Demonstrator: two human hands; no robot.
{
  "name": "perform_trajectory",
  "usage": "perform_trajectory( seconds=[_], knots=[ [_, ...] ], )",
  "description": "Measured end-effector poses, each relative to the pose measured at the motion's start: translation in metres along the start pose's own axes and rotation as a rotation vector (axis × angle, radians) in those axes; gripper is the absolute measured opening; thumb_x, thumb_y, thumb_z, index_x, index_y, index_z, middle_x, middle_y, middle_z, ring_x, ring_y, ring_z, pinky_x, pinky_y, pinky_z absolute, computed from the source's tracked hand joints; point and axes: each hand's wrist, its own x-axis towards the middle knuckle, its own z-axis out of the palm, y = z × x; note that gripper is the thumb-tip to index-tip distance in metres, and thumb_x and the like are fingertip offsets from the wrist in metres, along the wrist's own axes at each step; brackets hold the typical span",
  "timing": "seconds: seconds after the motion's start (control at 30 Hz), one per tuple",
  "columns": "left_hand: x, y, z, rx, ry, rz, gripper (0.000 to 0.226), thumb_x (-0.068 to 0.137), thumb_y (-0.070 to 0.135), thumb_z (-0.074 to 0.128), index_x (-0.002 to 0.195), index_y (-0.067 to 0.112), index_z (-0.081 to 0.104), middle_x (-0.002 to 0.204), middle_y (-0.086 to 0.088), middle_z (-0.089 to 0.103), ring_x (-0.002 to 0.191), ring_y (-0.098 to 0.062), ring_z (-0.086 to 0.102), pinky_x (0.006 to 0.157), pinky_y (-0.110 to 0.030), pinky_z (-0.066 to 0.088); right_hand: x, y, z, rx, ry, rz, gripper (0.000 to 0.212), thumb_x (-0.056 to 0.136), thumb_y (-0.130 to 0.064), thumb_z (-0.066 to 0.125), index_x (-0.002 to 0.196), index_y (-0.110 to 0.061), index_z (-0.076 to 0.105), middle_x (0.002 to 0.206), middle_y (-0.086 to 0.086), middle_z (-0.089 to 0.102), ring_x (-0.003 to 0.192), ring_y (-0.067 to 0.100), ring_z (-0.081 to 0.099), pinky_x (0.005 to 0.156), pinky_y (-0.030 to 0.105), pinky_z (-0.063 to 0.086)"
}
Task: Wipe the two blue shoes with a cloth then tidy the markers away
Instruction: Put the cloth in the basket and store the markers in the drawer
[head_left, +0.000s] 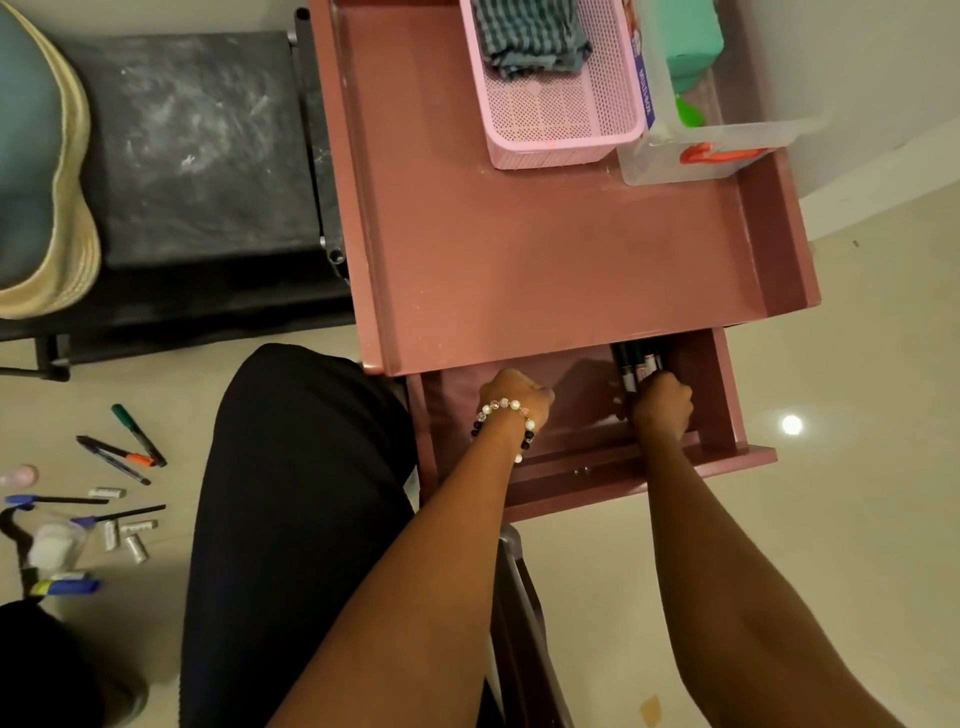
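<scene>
Drawer (727, 405) of the pink desk (545, 249) is pulled out, lower centre-right of frame. Both hands are inside it, forearms reaching in from the bottom edge.

Right hand (662, 408): fingers curled round a bunch of markers (638, 366), about four or five, exact count unclear; their far ends run under the desk top. Left hand (517, 397), beaded bracelet (506, 426) on the wrist: fingers curled into a fist on the drawer floor; can't tell if it holds anything.

Desk top, upper right: one pink mesh basket (561, 124) with one striped cloth (535, 36) bunched in it, and one clear plastic bin (727, 150) just beside it on the right.

Floor, lower left: two more markers, green (137, 434) and orange-tipped (117, 452), plus roughly three pens (57, 500) and a few loose caps (132, 540).

Upper left: one blue shoe (36, 171) with a woven sole, on a black bench (197, 150).
</scene>
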Motion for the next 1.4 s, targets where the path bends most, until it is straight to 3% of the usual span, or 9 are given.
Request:
perform_trajectory(
  seconds=[0.17,0.27,0.37,0.53,0.63,0.73,0.97,1.2,1.4],
  knots=[
    [-0.021,0.007,-0.016,0.024,-0.008,0.038,0.023,0.09,0.022,0.057,0.099,0.006,0.07,0.099,-0.011,0.072,0.091,-0.027,0.069,0.081,-0.034,0.057,-0.037,-0.005,-0.01,0.329,0.098,0.066,0.023,0.083,0.0,0.059,0.103,-0.002,0.07,0.105,0.026,0.065,0.101,0.043,0.059,0.09,0.042,0.048],
    [-0.045,0.012,-0.028,-0.02,-0.017,0.079,0.017,0.09,0.018,0.056,0.083,0.007,0.067,0.096,-0.013,0.073,0.089,-0.029,0.07,0.079,-0.035,0.057,-0.075,-0.019,-0.023,0.589,0.095,0.036,0.013,0.081,-0.002,0.064,0.089,-0.007,0.072,0.086,0.015,0.071,0.081,0.031,0.068,0.08,0.045,0.056],
    [-0.074,0.023,-0.048,-0.213,0.0,0.165,0.017,0.09,0.013,0.058,0.077,0.008,0.067,0.091,-0.009,0.072,0.085,-0.028,0.07,0.074,-0.035,0.058,-0.125,-0.053,-0.054,0.874,0.053,-0.08,0.005,0.083,-0.003,0.066,0.085,-0.007,0.068,0.073,0.009,0.067,0.062,0.021,0.065,0.065,0.039,0.059],
    [-0.16,0.027,-0.144,-0.694,0.174,0.479,0.018,0.097,0.009,0.05,0.11,0.007,0.063,0.083,-0.004,0.069,0.065,-0.013,0.065,0.053,-0.018,0.053,-0.214,-0.143,-0.099,1.129,-0.124,-0.457,0.008,0.086,-0.005,0.064,0.087,-0.013,0.065,0.074,0.006,0.067,0.061,0.014,0.063,0.055,0.025,0.052],
    [-0.201,-0.018,-0.221,-0.887,0.35,0.553,0.016,0.097,0.011,0.05,0.106,0.011,0.064,0.077,0.0,0.07,0.062,-0.009,0.064,0.056,-0.019,0.051,-0.279,-0.209,-0.1,1.084,-0.297,-0.674,0.007,0.088,-0.007,0.06,0.093,-0.011,0.064,0.075,0.006,0.066,0.058,0.01,0.059,0.052,0.021,0.049],
    [-0.217,-0.082,-0.285,-0.993,0.532,0.485,0.017,0.098,0.013,0.051,0.108,0.01,0.064,0.08,-0.001,0.069,0.062,-0.011,0.063,0.057,-0.021,0.05,-0.339,-0.268,-0.072,0.946,-0.474,-0.842,0.007,0.091,-0.009,0.058,0.093,-0.012,0.064,0.073,0.003,0.066,0.059,0.012,0.06,0.051,0.02,0.048],
    [-0.206,-0.252,-0.374,-1.156,0.83,0.164,0.019,0.096,0.012,0.052,0.109,0.007,0.064,0.085,-0.007,0.068,0.061,-0.014,0.059,0.054,-0.023,0.048,-0.442,-0.347,0.073,0.501,-0.821,-0.905,0.011,0.091,-0.011,0.057,0.084,-0.013,0.064,0.074,0.007,0.066,0.059,0.015,0.059,0.05,0.023,0.047],
    [-0.134,-0.376,-0.41,-1.256,0.851,-0.131,0.016,0.094,0.012,0.054,0.104,0.006,0.064,0.08,-0.005,0.067,0.059,-0.016,0.059,0.046,-0.021,0.048,-0.448,-0.371,0.238,0.069,-0.859,-0.796,0.015,0.089,-0.011,0.057,0.075,-0.014,0.062,0.076,0.011,0.066,0.056,0.017,0.059,0.048,0.023,0.046],
    [-0.045,-0.451,-0.428,-1.195,0.815,-0.278,0.016,0.096,0.015,0.052,0.086,0.013,0.064,0.081,-0.007,0.068,0.063,-0.018,0.061,0.054,-0.025,0.045,-0.412,-0.387,0.368,-0.217,-0.772,-0.751,0.01,0.088,-0.013,0.059,0.08,-0.01,0.064,0.08,0.012,0.068,0.059,0.019,0.061,0.058,0.03,0.053]
  ],
)
